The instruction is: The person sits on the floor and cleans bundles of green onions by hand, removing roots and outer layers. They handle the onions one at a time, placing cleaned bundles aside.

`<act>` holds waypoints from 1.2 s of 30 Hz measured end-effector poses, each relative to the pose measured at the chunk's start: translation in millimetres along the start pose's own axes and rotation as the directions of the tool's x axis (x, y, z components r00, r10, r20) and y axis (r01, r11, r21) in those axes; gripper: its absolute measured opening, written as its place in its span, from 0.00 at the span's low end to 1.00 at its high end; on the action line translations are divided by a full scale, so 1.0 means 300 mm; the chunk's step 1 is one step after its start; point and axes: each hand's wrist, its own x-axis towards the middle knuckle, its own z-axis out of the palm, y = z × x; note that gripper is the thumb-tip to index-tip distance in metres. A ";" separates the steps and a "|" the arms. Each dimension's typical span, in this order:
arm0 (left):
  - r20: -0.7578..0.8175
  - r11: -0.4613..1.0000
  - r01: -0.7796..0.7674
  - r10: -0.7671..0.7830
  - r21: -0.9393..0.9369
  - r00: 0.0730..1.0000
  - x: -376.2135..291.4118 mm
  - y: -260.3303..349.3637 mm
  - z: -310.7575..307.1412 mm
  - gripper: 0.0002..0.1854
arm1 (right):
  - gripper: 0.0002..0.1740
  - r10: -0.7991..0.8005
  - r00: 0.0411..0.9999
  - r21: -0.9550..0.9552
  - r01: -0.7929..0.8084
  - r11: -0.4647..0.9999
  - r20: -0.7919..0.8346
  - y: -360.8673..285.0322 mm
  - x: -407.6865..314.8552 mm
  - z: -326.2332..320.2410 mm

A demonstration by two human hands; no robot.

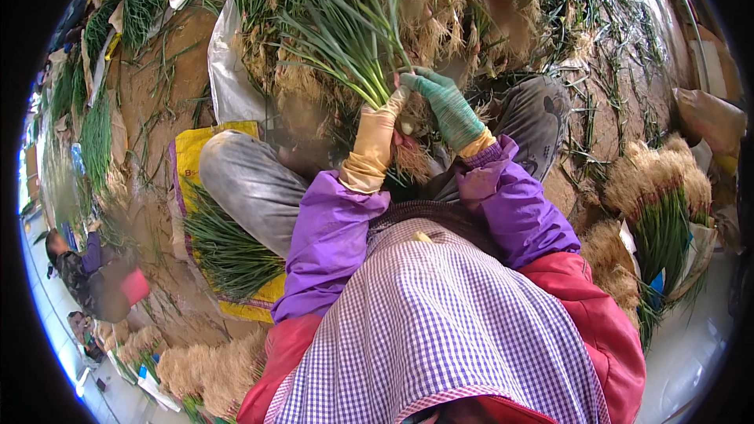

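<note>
In front of my lap my left hand (380,132), in a yellowish rubber glove, grips a bunch of green onions (359,73) near its base. The green leaves point up and away from me, and pale roots (412,159) with reddish bulb ends hang below. My right hand (447,103) wears a green knit glove over a yellow one; its fingers pinch a stalk beside the bunch, close to my left fingertips. Beyond both hands lies a large heap of unsorted green onions (439,12) with tangled, soil-coloured roots.
A yellow woven sack (253,129) by my left knee bears laid-out green onions (230,247). Root-up bundles (660,188) stand at right, more bundles (206,368) at lower left. Loose leaves litter the muddy floor (171,70). Another person (88,271) sits at far left.
</note>
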 end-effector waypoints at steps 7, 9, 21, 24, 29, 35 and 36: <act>-0.072 0.997 -0.062 0.064 0.039 0.995 -0.036 0.011 -0.024 0.13 | 0.23 -0.162 0.983 -0.979 -0.058 0.195 -0.091 -0.113 0.058 0.080; -0.098 0.993 -0.084 0.091 0.077 0.991 -0.030 0.011 -0.032 0.12 | 0.20 -0.235 0.970 -0.994 0.035 -0.106 0.059 -0.181 0.091 0.121; -0.232 0.868 -0.434 0.485 0.240 0.843 0.008 0.002 -0.047 0.08 | 0.14 -0.604 0.728 -0.935 0.152 -0.320 0.325 -0.018 0.221 0.054; -0.218 0.938 -0.334 0.347 0.095 0.912 -0.066 0.044 -0.038 0.10 | 0.13 -0.641 0.768 -0.995 -0.059 -0.076 0.003 -0.027 0.276 0.016; -0.201 0.938 -0.344 0.344 0.038 0.917 -0.024 0.001 -0.112 0.12 | 0.13 0.099 0.994 -0.941 0.085 -0.329 0.056 -0.006 0.220 -0.148; -0.192 0.892 -0.341 0.406 0.298 0.894 -0.021 -0.025 -0.101 0.07 | 0.25 -0.369 0.897 -0.955 0.289 0.070 0.244 -0.150 0.088 0.123; -0.142 0.833 -0.454 0.515 0.318 0.845 -0.010 -0.037 -0.101 0.08 | 0.24 -0.202 0.966 -0.987 0.162 -0.003 0.160 -0.156 0.129 0.180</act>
